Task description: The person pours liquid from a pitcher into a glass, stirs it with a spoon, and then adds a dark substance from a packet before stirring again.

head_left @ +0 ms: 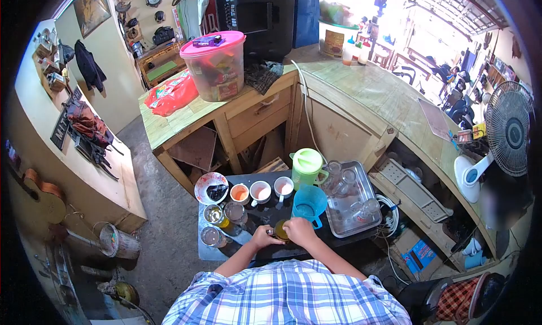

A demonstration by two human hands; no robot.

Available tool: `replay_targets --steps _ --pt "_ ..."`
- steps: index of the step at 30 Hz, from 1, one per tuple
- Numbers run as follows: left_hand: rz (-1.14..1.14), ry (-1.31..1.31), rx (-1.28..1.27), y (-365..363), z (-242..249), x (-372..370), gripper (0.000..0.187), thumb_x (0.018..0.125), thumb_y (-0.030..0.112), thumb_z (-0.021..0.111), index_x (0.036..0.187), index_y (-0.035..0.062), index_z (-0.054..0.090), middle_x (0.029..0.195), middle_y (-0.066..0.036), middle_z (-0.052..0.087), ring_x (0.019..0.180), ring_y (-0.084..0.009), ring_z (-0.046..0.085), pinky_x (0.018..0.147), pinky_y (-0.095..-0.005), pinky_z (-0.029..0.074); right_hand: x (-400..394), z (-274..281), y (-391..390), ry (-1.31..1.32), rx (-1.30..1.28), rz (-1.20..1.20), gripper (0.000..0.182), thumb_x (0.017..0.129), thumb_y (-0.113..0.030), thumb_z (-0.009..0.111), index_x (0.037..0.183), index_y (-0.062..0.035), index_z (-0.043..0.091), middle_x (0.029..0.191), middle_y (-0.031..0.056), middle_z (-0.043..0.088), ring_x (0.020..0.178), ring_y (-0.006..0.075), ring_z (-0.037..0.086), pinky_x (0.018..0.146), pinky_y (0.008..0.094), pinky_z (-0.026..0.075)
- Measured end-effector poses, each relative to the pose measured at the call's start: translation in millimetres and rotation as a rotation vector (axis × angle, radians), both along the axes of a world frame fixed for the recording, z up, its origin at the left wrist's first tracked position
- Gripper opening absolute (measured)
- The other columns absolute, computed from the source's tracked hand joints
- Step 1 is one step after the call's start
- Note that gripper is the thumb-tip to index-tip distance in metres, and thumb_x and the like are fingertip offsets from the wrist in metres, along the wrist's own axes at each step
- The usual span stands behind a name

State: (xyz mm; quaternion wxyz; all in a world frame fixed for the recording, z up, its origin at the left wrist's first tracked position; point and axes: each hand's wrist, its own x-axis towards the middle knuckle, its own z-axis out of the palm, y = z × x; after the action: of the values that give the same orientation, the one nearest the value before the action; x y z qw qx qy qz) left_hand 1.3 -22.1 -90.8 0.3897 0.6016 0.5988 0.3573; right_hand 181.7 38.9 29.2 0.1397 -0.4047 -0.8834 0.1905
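Observation:
A glass mug of yellowish liquid stands at the near edge of the dark low table. My left hand is closed on its left side. Over its rim, my right hand has its fingers pressed together; what they pinch, if anything, is hidden. Just behind is a blue pitcher, with a lidded green pitcher beyond it. Left of my hands are a glass of yellow liquid and two other glasses. An orange-filled cup and two white mugs form a row.
A metal tray with several upturned glass mugs lies to the right. A patterned bowl holds black plastic. Wooden counters surround the low table. A fan stands on the right counter, and coiled white cable hangs beside the tray.

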Motion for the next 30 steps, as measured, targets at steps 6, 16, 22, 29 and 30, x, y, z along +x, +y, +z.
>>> replay_targets --steps 6,16,22,29,30 --pt "0.018 -0.035 0.014 -2 8 4 0.053 0.052 0.036 0.093 0.058 0.0000 0.055 0.054 -0.005 0.051 0.050 -0.0148 0.043 0.052 -0.0327 0.040 0 -2 0 0.190 0.045 0.011 0.015 0.080 -0.017 0.065 0.079 -0.0026 0.070 0.077 0.0154 0.066 0.074 0.0343 0.064 0.072 0.0433 0.051" --pt "0.009 0.011 -0.009 1 -8 -1 0.055 0.052 0.038 0.093 0.057 0.0003 0.053 0.053 -0.005 0.050 0.051 -0.0147 0.043 0.051 -0.0330 0.038 -2 4 -3 0.211 0.004 0.028 0.012 0.081 -0.014 0.064 0.079 -0.0040 0.071 0.078 0.0135 0.066 0.076 0.0323 0.064 0.068 0.0422 0.051" --pt "0.009 -0.012 0.004 0 -7 1 0.055 0.053 0.038 0.093 0.057 0.0001 0.053 0.053 -0.005 0.049 0.051 -0.0143 0.042 0.051 -0.0334 0.038 0 0 0 0.219 0.025 0.028 0.013 0.081 -0.015 0.064 0.080 -0.0039 0.071 0.079 0.0144 0.066 0.073 0.0330 0.064 0.066 0.0434 0.051" --pt "-0.007 0.031 0.000 0 8 1 0.054 0.053 0.037 0.093 0.059 -0.0005 0.055 0.054 -0.005 0.051 0.051 -0.0150 0.043 0.052 -0.0331 0.040 0 0 -2 0.340 0.014 -0.020 0.014 0.082 -0.015 0.063 0.079 -0.0035 0.070 0.079 0.0151 0.065 0.071 0.0338 0.064 0.065 0.0441 0.051" --pt "-0.006 0.030 -0.001 1 5 0 0.054 0.053 0.037 0.093 0.059 -0.0005 0.055 0.054 -0.005 0.051 0.051 -0.0150 0.043 0.052 -0.0331 0.040 0 -2 -2 0.340 0.013 -0.019 0.014 0.082 -0.015 0.063 0.079 -0.0035 0.070 0.079 0.0151 0.065 0.071 0.0338 0.064 0.065 0.0441 0.051"
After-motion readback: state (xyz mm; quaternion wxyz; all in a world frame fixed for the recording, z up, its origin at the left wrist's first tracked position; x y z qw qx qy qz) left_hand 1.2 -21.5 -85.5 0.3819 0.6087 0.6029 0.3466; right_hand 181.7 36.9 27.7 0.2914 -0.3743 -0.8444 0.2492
